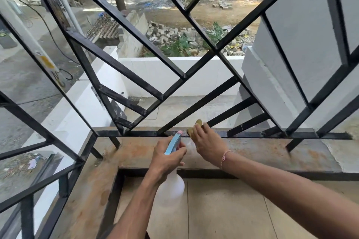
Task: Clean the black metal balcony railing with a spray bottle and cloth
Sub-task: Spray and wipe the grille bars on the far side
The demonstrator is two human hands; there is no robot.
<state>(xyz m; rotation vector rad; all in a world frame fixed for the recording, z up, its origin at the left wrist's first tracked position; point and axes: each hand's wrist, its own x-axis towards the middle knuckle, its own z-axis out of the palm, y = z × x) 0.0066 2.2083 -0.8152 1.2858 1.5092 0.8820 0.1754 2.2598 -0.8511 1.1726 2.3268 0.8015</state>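
Spray and wipe work side by side here on the bottom bar of the railing point(242, 134), low and far from the person, just beyond the rust-stained ledge point(252, 153). The left hand point(167, 158) grips the bottle point(172, 188) around its neck, fingers curled at the blue trigger head, so the pink nozzle tip points forward and up at the bar from close range; held this way, the mist would likely land on the metal right beside the cloth rather than on the ledge. The translucent body of the bottle hangs below the hand, over the near edge of the ledge. The right hand point(206, 141) holds a yellowish cloth point(194, 129) bunched under its fingers and presses it against the bar where a diagonal strut meets it, just right of the nozzle, probably so each wetted patch can be rubbed at once. Both arms reach forward and down from the near side, the left wrist bent upward, the right forearm stretched long from the right with a thread bracelet point(225, 158) at the wrist.
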